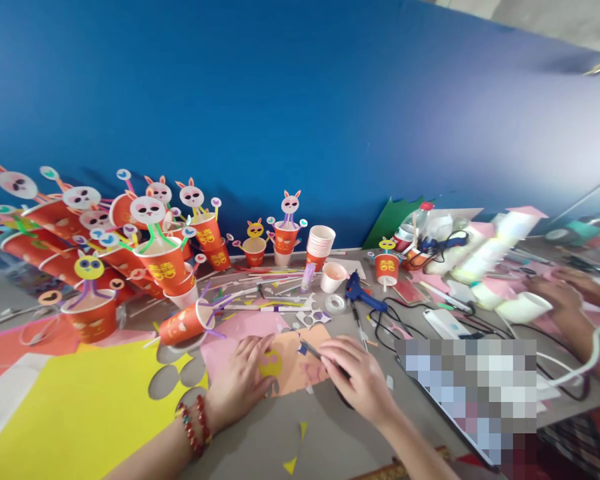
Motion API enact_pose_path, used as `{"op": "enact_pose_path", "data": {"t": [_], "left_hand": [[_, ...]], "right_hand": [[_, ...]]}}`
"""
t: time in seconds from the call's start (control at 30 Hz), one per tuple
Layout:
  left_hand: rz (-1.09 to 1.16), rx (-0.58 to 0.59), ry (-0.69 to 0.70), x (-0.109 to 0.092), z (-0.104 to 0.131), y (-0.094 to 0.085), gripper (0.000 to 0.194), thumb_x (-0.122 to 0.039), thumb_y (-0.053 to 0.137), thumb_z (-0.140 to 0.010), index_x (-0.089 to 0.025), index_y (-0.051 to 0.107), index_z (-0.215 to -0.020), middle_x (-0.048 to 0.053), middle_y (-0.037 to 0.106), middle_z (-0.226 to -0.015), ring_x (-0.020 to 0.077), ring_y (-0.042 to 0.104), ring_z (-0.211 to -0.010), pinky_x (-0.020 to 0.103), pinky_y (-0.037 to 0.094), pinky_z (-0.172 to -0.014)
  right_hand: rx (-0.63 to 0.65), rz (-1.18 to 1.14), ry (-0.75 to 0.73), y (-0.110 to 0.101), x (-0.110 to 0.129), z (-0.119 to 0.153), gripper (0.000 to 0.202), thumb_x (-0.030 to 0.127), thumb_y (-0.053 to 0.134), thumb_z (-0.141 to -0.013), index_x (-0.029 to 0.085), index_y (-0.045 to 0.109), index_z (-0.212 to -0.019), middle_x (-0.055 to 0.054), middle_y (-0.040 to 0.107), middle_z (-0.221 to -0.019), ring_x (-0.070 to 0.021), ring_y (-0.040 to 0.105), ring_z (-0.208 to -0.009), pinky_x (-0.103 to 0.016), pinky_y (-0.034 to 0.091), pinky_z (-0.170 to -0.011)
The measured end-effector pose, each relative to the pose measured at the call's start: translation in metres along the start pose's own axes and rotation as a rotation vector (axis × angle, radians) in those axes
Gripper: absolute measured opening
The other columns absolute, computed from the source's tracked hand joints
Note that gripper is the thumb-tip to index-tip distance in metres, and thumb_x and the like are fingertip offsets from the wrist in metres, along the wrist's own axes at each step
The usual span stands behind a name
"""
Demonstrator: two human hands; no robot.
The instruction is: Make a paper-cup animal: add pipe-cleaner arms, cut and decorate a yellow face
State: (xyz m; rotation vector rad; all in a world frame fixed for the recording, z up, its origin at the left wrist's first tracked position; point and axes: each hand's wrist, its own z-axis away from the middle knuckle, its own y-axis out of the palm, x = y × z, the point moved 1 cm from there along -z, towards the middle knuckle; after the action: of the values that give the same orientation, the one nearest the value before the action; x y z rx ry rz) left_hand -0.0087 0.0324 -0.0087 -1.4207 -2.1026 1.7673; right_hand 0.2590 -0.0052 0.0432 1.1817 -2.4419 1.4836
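Plain blue wall point(300, 100) stands behind a cluttered grey tabletop point(275, 447). Near the middle of the tabletop, a peach-coloured paper sheet point(291, 379) lies beside a pink paper sheet point(230, 327). On the peach sheet, the left hand point(245, 377) rests with its grip released, fingers spread, just beside a round yellow paper piece point(271, 363); a red bead bracelet point(187, 430) circles that wrist. The right hand point(356, 373) has its grip closed round a slim dark pen-like tool point(314, 352), whose tip points at the peach sheet; its exact kind I cannot tell. Left of the sheets, an orange paper cup point(177, 327) lies on its side near a large yellow paper sheet point(80, 407). Beyond the right hand sit a blue glue gun point(364, 293) and a clear tape roll point(335, 305).
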Motion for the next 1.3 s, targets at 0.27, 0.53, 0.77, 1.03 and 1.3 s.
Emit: {"op": "enact_pose_path", "data": {"t": [0.27, 0.53, 0.77, 1.03, 1.3], "left_hand": [[0.001, -0.012, 0.039, 0.004, 0.001, 0.002, 0.068, -0.025, 0.061, -0.088, -0.024, 0.029, -0.148, 0.012, 0.062, -0.123, 0.0300, 0.057, -0.115, 0.048, 0.050, -0.098], [-0.038, -0.015, -0.001, 0.002, -0.001, 0.000, 0.069, -0.029, 0.066, -0.085, -0.023, 0.034, -0.146, 0.012, 0.061, -0.128, 0.0306, 0.057, -0.119, 0.050, 0.050, -0.101], [-0.031, -0.013, -0.004, 0.001, 0.000, 0.000, 0.065, -0.029, 0.064, -0.087, -0.022, 0.035, -0.145, 0.014, 0.059, -0.132, 0.0308, 0.056, -0.122, 0.051, 0.048, -0.103], [0.047, -0.102, 0.010, -0.004, -0.005, -0.011, 0.040, -0.023, 0.055, -0.093, -0.020, 0.049, -0.132, 0.012, 0.063, -0.122, 0.0254, 0.060, -0.114, 0.042, 0.054, -0.096], [0.083, -0.107, 0.192, -0.021, -0.008, -0.021, 0.020, -0.017, 0.047, -0.096, -0.020, 0.064, -0.105, 0.009, 0.069, -0.100, 0.0216, 0.063, -0.097, 0.038, 0.054, -0.087]], "right_hand": [[-0.178, 0.387, 0.428, -0.050, -0.067, -0.001, 0.029, 0.034, 0.048, -0.095, 0.020, 0.061, -0.117, -0.007, 0.074, -0.096, -0.0178, 0.068, -0.064, -0.028, 0.053, -0.060], [0.123, 0.548, 0.490, -0.024, -0.091, 0.009, 0.034, 0.023, 0.055, -0.082, 0.019, 0.059, -0.116, -0.002, 0.073, -0.072, -0.0217, 0.068, -0.060, -0.027, 0.039, -0.047], [0.125, 0.462, 0.491, -0.029, -0.089, 0.011, 0.036, 0.024, 0.053, -0.083, 0.025, 0.057, -0.118, 0.004, 0.072, -0.072, -0.0177, 0.069, -0.060, -0.025, 0.043, -0.050], [-0.022, 0.323, 0.473, -0.039, -0.071, 0.016, 0.034, 0.030, 0.049, -0.086, 0.023, 0.060, -0.118, -0.001, 0.071, -0.076, -0.0172, 0.067, -0.058, -0.027, 0.051, -0.057], [0.069, 0.231, 0.322, -0.030, -0.061, 0.014, 0.029, 0.033, 0.046, -0.091, 0.025, 0.063, -0.113, -0.004, 0.074, -0.081, -0.0180, 0.068, -0.059, -0.026, 0.052, -0.054]]}}
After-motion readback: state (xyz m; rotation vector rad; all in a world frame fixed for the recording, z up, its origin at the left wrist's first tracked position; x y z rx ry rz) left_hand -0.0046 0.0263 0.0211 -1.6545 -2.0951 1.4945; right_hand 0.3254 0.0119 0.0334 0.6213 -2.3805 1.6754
